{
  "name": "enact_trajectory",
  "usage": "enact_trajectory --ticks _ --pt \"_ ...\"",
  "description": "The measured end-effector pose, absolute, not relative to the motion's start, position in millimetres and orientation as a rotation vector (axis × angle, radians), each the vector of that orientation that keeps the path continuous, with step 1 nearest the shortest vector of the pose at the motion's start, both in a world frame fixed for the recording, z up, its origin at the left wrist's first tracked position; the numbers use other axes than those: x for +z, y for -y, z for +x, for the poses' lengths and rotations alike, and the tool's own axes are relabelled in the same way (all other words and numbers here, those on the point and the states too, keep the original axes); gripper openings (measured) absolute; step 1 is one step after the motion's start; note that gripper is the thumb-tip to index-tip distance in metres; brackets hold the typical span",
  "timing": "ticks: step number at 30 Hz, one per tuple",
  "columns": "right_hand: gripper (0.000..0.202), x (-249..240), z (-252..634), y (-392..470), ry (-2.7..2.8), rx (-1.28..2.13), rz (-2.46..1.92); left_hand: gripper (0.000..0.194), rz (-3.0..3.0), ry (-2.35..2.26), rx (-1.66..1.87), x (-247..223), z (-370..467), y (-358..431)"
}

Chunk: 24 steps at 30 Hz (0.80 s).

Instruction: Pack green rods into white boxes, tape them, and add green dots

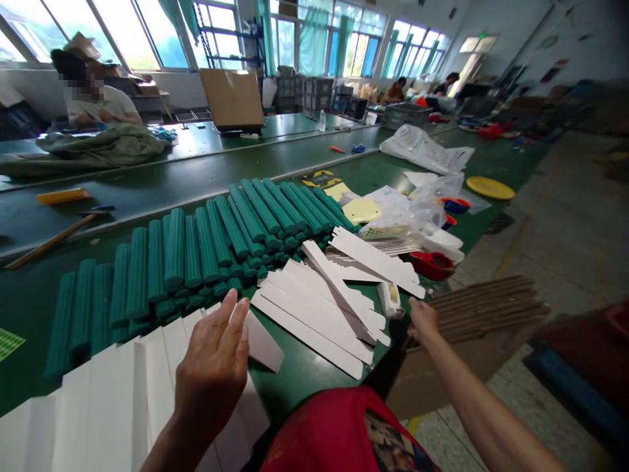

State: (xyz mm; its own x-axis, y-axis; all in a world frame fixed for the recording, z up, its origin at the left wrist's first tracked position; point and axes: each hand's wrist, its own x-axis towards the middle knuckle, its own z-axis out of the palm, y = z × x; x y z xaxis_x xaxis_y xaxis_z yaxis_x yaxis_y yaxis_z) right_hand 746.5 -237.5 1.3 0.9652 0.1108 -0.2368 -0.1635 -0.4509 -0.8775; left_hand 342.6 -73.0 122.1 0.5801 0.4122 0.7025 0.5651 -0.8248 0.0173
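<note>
the long white cartons (113,400) at the near left look folded into shape and lie side by side, though whether they are filled cannot be told. to their right, the flat white blanks (309,321) lie in a loose fan on the green table (289,387), apparently unfolded, with a narrow white strip (339,288) across them. beyond both, the green fluted rods (174,252) are stacked in at least 2 layers, outside any carton as far as can be seen. so shaped and flat pieces lie together, with many rods unboxed.

the left hand (211,360) is over the cartons, fingers extended and nearly together, gripping nothing visible. the right hand (423,321) has curled fingers at the near right, by the brown cardboard stack (486,308) and a small white dispenser (390,300); whether it is clamped on anything cannot be told.

farther right, clear plastic bags (427,206) lie crumpled, contents unclear. at the far side stand grey crates (317,95) and a large cardboard box (233,98); their insides are hidden.
</note>
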Motion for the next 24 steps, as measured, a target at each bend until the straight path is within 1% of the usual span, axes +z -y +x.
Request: enact_trajectory --ticks 5,10,16,24 --pt "0.021 -35.1 754.9 241.1 -0.289 0.526 -2.005 0.062 -2.632 0.809 -1.09 122.2 345.5 76.5" --pt "0.022 -40.1 767.9 226.2 -0.427 0.627 -1.933 0.061 -2.647 0.807 -1.144 123.5 345.3 79.2" --pt "0.022 -41.5 769.3 231.3 -0.466 0.587 -1.758 0.061 -2.64 0.761 -1.199 124.0 347.9 77.4" --pt "0.019 -62.1 747.1 253.3 -0.378 0.525 -1.551 0.056 -2.657 0.722 -1.249 126.5 346.9 73.7"
